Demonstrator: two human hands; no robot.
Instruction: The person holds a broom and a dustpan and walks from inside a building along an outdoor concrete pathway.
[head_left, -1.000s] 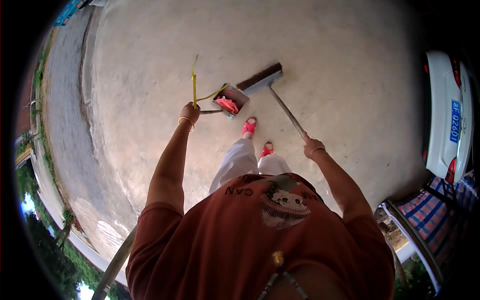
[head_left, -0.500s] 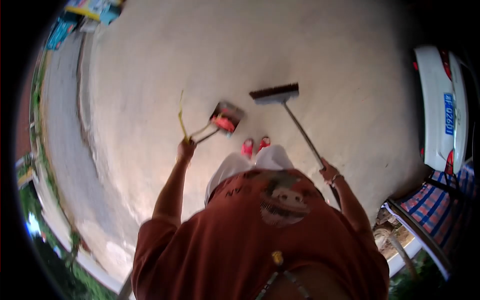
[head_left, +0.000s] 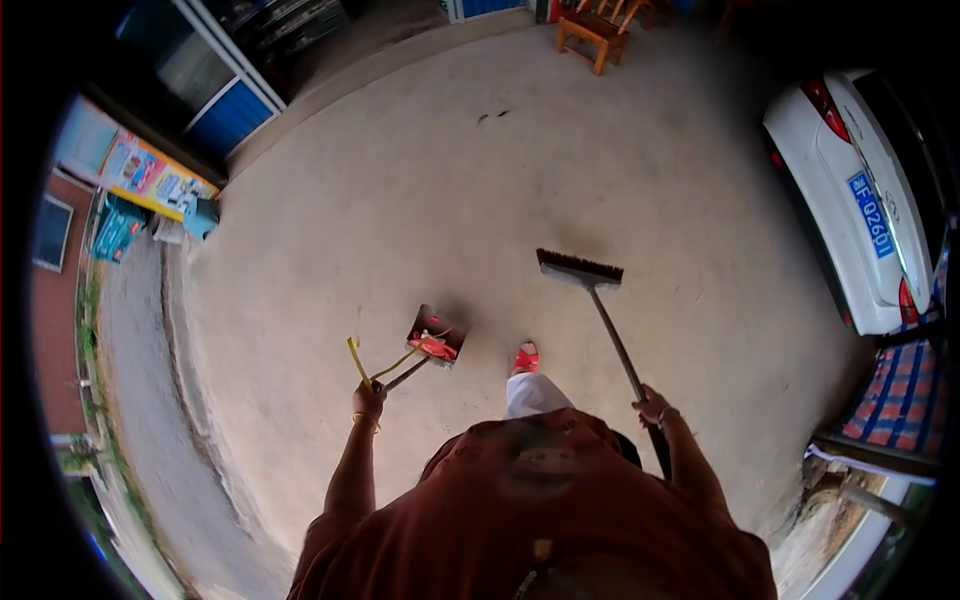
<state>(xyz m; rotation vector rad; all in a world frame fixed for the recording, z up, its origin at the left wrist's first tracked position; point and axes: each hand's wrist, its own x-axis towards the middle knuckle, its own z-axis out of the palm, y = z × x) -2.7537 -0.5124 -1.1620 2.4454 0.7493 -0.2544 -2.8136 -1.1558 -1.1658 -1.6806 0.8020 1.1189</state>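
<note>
We now see the broom head well apart from the dustpan, ahead of it and to its right, where a second ago it is just beside the pan. Our right hand grips lower on the broom handle, so the shaft runs on behind the fist. In place of two sandals we see one red sandal, near the dustpan on its right. Far ahead of the dustpan, we gain a wooden chair to the right and a blue-panelled door to the left.
</note>
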